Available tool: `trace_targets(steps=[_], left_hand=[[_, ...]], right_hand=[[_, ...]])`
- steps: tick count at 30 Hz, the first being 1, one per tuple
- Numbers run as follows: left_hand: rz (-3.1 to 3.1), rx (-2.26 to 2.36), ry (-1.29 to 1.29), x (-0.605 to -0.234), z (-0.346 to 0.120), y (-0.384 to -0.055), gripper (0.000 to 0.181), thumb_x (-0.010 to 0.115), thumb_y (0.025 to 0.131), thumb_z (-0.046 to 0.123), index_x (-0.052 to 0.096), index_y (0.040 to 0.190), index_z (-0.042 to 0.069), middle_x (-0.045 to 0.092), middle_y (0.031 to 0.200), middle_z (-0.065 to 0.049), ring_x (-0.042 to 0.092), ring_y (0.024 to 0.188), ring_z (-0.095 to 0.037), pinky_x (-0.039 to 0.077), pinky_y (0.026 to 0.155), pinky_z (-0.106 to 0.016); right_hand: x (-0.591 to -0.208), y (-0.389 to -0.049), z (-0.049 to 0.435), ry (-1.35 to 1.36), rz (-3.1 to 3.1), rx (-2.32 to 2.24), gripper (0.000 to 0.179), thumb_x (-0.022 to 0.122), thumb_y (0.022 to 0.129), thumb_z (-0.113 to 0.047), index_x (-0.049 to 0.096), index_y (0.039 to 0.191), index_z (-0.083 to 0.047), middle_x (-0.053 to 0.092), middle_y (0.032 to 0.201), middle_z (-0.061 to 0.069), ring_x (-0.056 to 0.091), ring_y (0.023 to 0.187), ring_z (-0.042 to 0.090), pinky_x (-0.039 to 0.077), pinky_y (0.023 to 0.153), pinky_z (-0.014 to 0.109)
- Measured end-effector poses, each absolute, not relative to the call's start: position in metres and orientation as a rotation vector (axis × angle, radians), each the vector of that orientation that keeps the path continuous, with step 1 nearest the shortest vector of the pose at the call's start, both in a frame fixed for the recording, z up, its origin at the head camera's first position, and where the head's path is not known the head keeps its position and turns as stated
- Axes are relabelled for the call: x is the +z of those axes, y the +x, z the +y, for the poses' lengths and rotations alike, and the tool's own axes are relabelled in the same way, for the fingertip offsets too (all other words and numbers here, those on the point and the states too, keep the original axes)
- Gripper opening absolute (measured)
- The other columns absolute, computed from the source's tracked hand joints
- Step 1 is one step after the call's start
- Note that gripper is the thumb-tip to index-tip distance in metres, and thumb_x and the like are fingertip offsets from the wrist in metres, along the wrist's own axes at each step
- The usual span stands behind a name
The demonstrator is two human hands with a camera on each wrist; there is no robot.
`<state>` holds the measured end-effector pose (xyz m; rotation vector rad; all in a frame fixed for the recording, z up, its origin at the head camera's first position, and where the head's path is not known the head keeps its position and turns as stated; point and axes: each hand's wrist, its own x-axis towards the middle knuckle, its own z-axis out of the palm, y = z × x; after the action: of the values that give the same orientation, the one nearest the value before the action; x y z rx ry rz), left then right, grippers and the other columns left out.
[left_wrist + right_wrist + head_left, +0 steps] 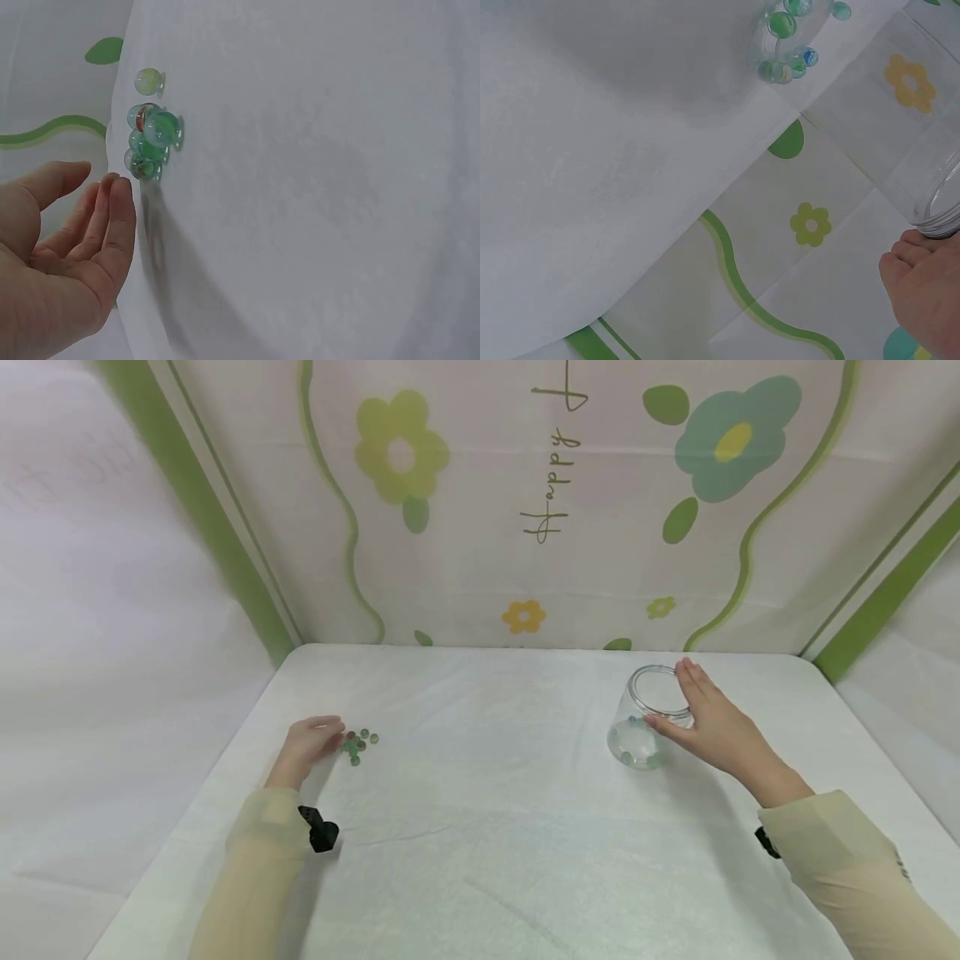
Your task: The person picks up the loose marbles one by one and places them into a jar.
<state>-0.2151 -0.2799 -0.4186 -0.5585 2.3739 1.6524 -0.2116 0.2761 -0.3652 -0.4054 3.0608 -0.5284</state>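
Note:
A small cluster of glass marbles [362, 745], mostly green with some reddish ones, lies on the white table at the left. My left hand [309, 745] is right beside them, thumb apart from loosely bent fingers. In the left wrist view nothing shows between its thumb and fingertips [120, 191], which are close to the nearest green marble [142, 166]. At the right, a clear jar [624, 714] without a lid stands on the table with several marbles [782, 25] at its bottom. My right hand [716, 727] grips the jar near its rim, thumb on the near side, fingers on the far side.
The white tablecloth [465, 827] runs to the table's back edge, where a curtain [465, 543] with printed flowers hangs. White curtains [97, 635] also hang at both sides. A black wrist camera [321, 832] sits at my left sleeve.

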Motion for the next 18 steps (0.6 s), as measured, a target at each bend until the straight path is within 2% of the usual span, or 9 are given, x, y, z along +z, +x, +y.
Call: trace_targets(steps=[6, 14, 18], left_hand=[[2.416, 1.555, -0.56, -0.425, -0.2786, -0.2175, 0.052, 0.05, 0.098, 0.016, 0.036, 0.141, -0.009, 0.043, 0.143, -0.029, 0.054, 0.077, 0.009, 0.053, 0.077, -0.009], [2.479, 1.528, -0.537, -0.4269, -0.2754, -0.2156, 0.051, 0.055, 0.095, 0.015, 0.042, 0.137, -0.011, 0.059, 0.126, -0.025, 0.056, 0.071, 0.008, 0.053, 0.07, -0.009], [2.524, 1.474, -0.546, -0.428, -0.2727, -0.2159, 0.047, 0.055, 0.095, 0.015, 0.046, 0.134, -0.01, 0.058, 0.127, -0.026, 0.055, 0.071, 0.007, 0.052, 0.069, -0.009]], right_hand=[[-0.3642, -0.2117, 0.2757, -0.399, 3.057, -0.525, 0.1, 0.052, 0.091, -0.058, 0.002, 0.151, 0.004, 0.001, 0.159, 0.024, 0.006, 0.147, 0.042, 0.021, 0.11, 0.069], [-0.3639, -0.212, 0.2753, -0.403, 3.059, -0.53, 0.1, 0.053, 0.091, -0.058, 0.002, 0.151, 0.005, 0.002, 0.159, 0.024, 0.006, 0.147, 0.042, 0.022, 0.11, 0.069], [-0.3641, -0.2118, 0.2752, -0.404, 3.057, -0.537, 0.1, 0.053, 0.091, -0.057, 0.002, 0.151, 0.005, 0.001, 0.159, 0.024, 0.006, 0.147, 0.042, 0.022, 0.109, 0.069]])
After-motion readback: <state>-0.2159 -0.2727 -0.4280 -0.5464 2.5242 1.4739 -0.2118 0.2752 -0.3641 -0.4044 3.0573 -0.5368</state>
